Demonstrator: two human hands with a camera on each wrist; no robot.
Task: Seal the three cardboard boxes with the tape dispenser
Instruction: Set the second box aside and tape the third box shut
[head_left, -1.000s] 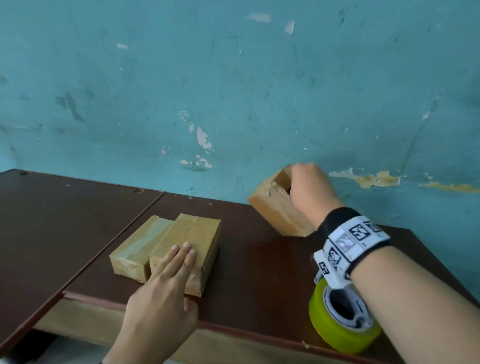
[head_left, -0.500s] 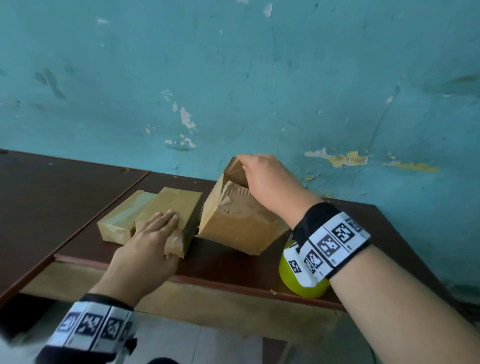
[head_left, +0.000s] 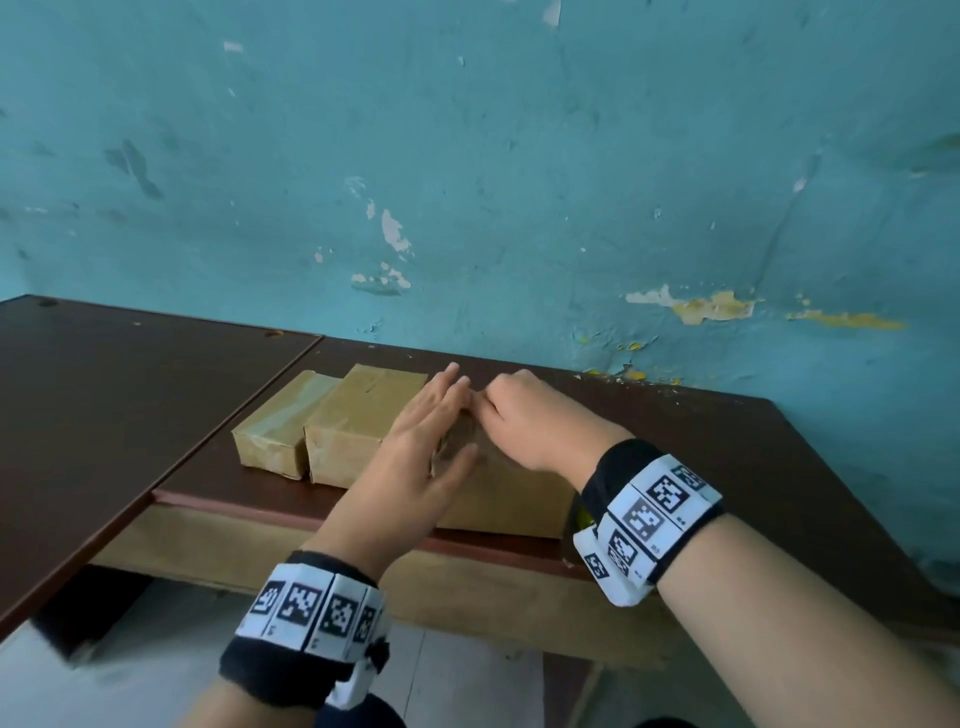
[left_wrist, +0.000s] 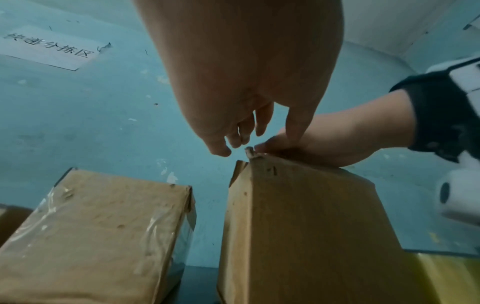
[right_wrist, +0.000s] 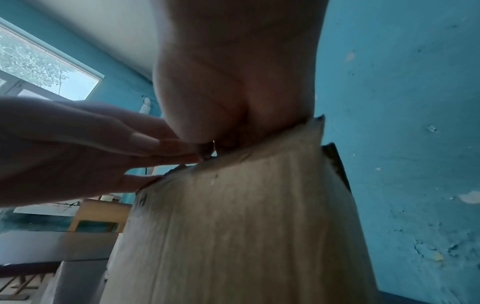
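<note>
Two tape-wrapped cardboard boxes (head_left: 275, 436) (head_left: 358, 415) lie side by side on the brown table (head_left: 156, 415). A third, larger box (head_left: 509, 499) stands right of them near the front edge, its top flap (left_wrist: 237, 170) sticking up at the left. My left hand (head_left: 457, 410) lies with straight fingers against this box's upper left side. My right hand (head_left: 493, 410) sits on its top, fingers curled round the top edge (left_wrist: 253, 156). The yellow-green tape roll (left_wrist: 446, 277) stands right of the box, mostly hidden behind my right wrist in the head view.
A peeling blue wall (head_left: 519, 208) runs close behind the table. A second, darker tabletop (head_left: 104, 389) adjoins on the left. A paper label (left_wrist: 49, 47) is stuck on the wall, and a window (right_wrist: 39, 65) is at the left.
My right hand brought the third box from the wall to the front edge and set it down beside the taped ones. My left hand left the taped box and came onto the third.
</note>
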